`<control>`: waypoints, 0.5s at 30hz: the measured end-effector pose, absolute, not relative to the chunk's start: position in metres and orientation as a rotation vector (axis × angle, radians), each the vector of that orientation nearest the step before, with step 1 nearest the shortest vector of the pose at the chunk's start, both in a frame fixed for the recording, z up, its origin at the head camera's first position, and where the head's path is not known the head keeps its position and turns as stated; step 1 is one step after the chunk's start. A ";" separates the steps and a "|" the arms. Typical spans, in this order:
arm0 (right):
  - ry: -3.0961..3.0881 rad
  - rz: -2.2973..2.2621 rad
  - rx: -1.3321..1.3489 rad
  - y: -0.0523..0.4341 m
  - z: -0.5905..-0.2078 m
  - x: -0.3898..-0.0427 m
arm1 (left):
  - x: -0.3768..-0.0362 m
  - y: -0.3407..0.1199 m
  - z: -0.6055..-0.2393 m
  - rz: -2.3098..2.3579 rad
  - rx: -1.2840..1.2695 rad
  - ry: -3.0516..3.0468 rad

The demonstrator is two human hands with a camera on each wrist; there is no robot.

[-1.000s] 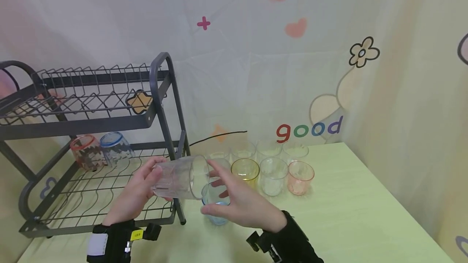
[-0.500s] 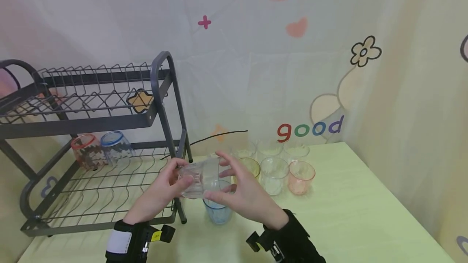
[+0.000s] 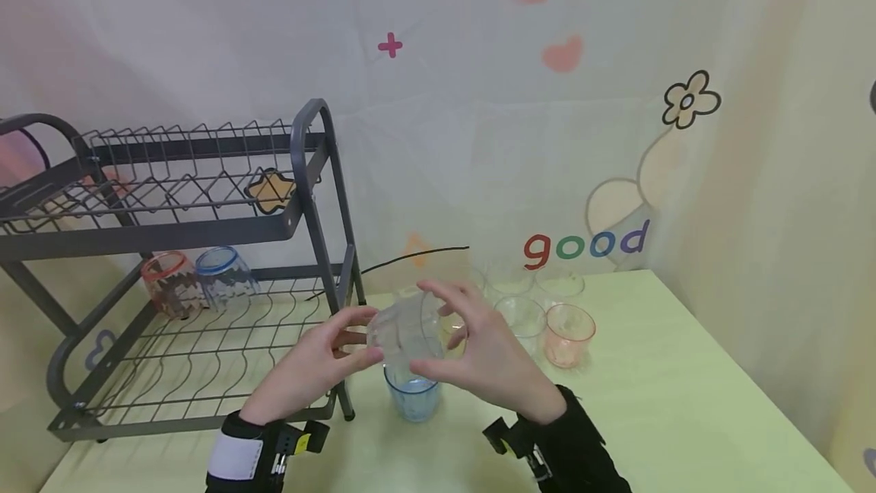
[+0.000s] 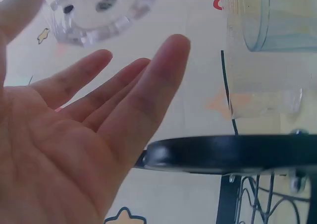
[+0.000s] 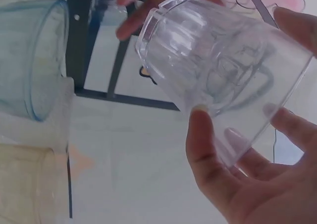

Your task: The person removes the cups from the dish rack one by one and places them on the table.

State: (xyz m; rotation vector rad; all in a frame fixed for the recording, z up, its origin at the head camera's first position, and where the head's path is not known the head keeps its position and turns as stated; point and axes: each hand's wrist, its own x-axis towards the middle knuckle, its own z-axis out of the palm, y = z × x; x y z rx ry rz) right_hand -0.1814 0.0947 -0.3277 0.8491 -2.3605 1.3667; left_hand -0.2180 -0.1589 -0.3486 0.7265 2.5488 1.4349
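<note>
A clear drinking glass [image 3: 402, 332] hangs tilted above the table, its fluted base toward the left. My right hand [image 3: 482, 348] grips it near the rim; in the right wrist view the thumb [image 5: 202, 144] presses its side. My left hand [image 3: 318, 367] is beside the base with fingers spread, and the left wrist view shows a gap between those fingers and the glass [image 4: 104, 11]. Just below, a blue glass [image 3: 415, 399] stands upright on the table, partly hidden by the held one.
A dark two-tier wire rack [image 3: 205, 234] stands at left, with a red-rimmed glass [image 3: 172, 287] and a blue-rimmed glass [image 3: 224, 280] upside down on its lower shelf. Right of the hands, a pink glass [image 3: 569, 337] and several clear glasses [image 3: 520, 318] stand on the green table [image 3: 671, 402].
The clear glass has moved right, from my left hand into my right hand's grip. My left fingers, which held its base, have come off it. The view has shifted slightly.
</note>
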 end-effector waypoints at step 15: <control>-2.362 1.322 0.735 0.133 -0.312 -0.181 | -0.218 -0.184 -0.344 1.442 0.711 2.694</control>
